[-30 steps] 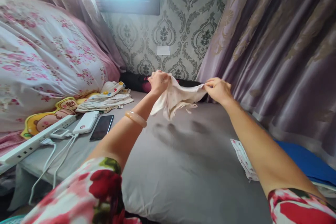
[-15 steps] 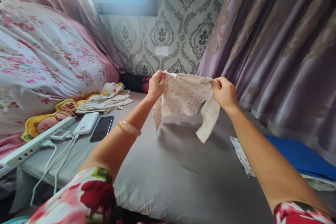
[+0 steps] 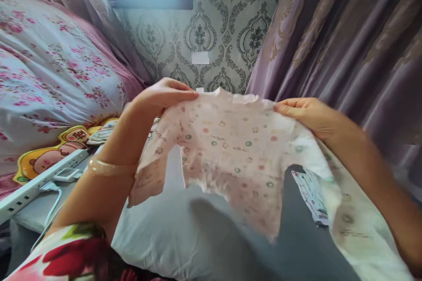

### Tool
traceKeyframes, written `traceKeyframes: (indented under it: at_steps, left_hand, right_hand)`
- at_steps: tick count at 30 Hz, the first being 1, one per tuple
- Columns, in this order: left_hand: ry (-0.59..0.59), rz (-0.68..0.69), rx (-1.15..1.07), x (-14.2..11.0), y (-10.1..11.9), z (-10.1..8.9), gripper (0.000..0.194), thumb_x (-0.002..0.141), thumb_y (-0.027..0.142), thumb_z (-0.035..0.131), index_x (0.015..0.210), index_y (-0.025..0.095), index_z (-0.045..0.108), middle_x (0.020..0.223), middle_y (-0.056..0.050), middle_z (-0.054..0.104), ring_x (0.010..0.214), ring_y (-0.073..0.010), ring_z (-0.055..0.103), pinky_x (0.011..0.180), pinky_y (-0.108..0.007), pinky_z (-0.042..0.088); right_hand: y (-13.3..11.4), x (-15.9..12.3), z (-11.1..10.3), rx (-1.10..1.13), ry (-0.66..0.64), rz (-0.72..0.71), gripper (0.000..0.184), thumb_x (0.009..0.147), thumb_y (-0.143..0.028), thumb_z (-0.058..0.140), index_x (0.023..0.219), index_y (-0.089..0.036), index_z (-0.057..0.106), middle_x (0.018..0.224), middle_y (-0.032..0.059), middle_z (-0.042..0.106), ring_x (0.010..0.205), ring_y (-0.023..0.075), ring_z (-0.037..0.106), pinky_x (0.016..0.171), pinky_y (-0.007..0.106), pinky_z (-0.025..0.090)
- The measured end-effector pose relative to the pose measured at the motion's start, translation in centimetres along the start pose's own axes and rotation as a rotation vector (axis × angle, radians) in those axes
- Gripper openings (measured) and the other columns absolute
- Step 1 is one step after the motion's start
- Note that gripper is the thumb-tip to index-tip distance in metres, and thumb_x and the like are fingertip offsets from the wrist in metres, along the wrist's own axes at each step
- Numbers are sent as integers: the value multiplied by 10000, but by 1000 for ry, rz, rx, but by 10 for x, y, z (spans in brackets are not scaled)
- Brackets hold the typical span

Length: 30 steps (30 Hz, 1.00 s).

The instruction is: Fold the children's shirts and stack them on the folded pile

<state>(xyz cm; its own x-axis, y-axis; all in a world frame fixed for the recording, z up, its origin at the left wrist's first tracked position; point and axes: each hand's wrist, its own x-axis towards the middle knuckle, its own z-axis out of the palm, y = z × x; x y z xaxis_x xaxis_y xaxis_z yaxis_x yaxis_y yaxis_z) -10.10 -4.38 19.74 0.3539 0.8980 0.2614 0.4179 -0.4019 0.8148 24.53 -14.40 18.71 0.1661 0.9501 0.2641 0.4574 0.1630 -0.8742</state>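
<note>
Left hand: the person's left hand (image 3: 168, 92) had thumb and fingers pressed together, pinching one shoulder of the printed top (image 3: 231, 149).
Right hand: the right hand (image 3: 306, 114) pinched the opposite shoulder in the same way, thumb against fingers.
Top: from where I stood, it hung spread between the two hands, above the grey sheet (image 3: 158, 237), neckline up; one sleeve dangled beside the left forearm, the other trailed along the right forearm.
Print: small animal faces, round green and orange marks and lines of lettering dotted the pale fabric.
Wrist: a pale bangle (image 3: 112, 167) circled the left forearm.
Left side: a white power strip (image 3: 42, 178) with a plugged-in adapter (image 3: 67, 175) lay just beside a yellow pig cushion (image 3: 46, 162), near floral bedding (image 3: 66, 70).
Right side: a folded patterned cloth (image 3: 310, 195) rested on the sheet, partly overlapped from view by the top.
Wall: a white plate (image 3: 200, 58) sat on the damask wallpaper (image 3: 199, 30).
</note>
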Motion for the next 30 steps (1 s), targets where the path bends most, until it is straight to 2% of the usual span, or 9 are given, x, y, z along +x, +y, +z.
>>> traceKeyframes:
  at_steps: [2,5,7,9,12,14,18,25,30]
  left_hand:
    - [-175,-136,20,25,-37,17,378,690,493,753,869,160,754,640,-33,650,493,-140,518,467,-282,382]
    - [-280,-185,178,53,-102,63,329,688,463,726,743,138,732,539,16,565,489,-113,479,487,-247,341]
    - [-213,-228,334,61,-140,99,239,728,377,686,694,141,710,526,25,547,553,-128,526,524,-233,355]
    - [-135,-290,457,62,-167,135,176,781,302,631,736,150,708,608,-2,615,671,-163,597,588,-238,394]
    - [-68,-340,528,56,-192,175,217,888,250,499,927,169,697,871,-77,707,852,-214,639,701,-284,431]
    - [-29,-342,562,52,-202,191,271,943,242,415,1058,185,653,1047,-111,695,974,-234,621,785,-314,430]
    - [12,-219,702,49,-219,201,296,991,282,343,1108,194,601,1132,-131,644,1069,-260,561,862,-351,396]
    - [-8,53,898,60,-241,190,337,1021,305,265,1107,202,574,1096,-123,616,1037,-270,514,849,-375,342]
    - [-31,130,935,76,-246,184,326,1022,290,274,1097,195,576,1093,-129,606,1038,-274,496,858,-385,327]
  right_hand:
    - [36,18,13,3,-155,173,405,640,-534,808,783,-166,713,667,34,699,547,152,603,534,284,501]
    - [102,40,43,-170,-241,144,394,649,-538,774,710,-156,703,645,-1,675,582,138,579,561,252,459]
    - [144,48,65,-358,-288,102,352,750,-495,694,719,-145,707,688,4,685,652,147,595,615,243,445]
    - [179,50,86,-556,-264,124,330,847,-431,603,758,-130,706,756,38,705,723,172,619,641,246,430]
    - [215,47,109,-717,-213,113,268,937,-325,497,955,-156,704,958,74,730,903,192,644,731,240,420]
    - [228,44,118,-790,-200,125,276,976,-320,445,1045,-185,675,1044,88,721,971,198,639,757,239,410]
    - [237,44,124,-885,-194,110,298,1019,-345,368,1112,-217,620,1159,100,678,1034,206,618,775,251,399]
    - [240,60,124,-1075,-201,13,321,1034,-380,311,1142,-228,572,1184,96,641,973,234,637,781,307,411]
    - [245,80,119,-1164,-266,-46,363,1038,-413,270,1172,-233,556,1185,96,631,985,244,641,807,339,423]
